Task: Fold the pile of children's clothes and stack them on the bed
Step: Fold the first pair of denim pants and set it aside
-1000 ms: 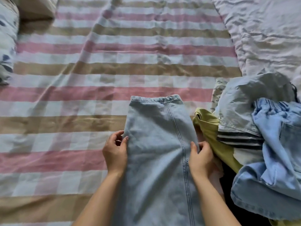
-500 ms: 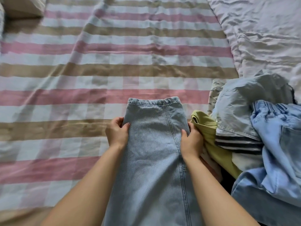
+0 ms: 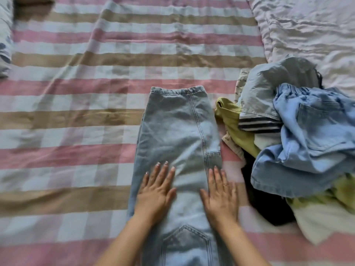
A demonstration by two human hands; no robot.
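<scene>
A pair of light blue jeans (image 3: pixel 178 131) lies lengthwise on the striped bed sheet (image 3: pixel 76 112), legs laid together, hems pointing away from me and a back pocket showing near the bottom edge. My left hand (image 3: pixel 156 191) lies flat on the left side of the denim, fingers straight. Flat as well, my right hand (image 3: pixel 221 192) presses the right side, over the seam and the jeans' edge. To the right sits the unfolded pile of clothes (image 3: pixel 299 143): blue denim pieces, a green garment, a grey top with striped cuff.
A crumpled white duvet (image 3: pixel 307 31) covers the bed's far right. A patterned pillow (image 3: pixel 4 45) shows at the left edge. Dark and cream fabric (image 3: pixel 272 208) lies at the pile's near side. Bare striped sheet stretches left of and beyond the jeans.
Both hands let go of the jeans' side edges and slid back toward me, now lying flat on the denim. The jeans lie further out on the bed.
</scene>
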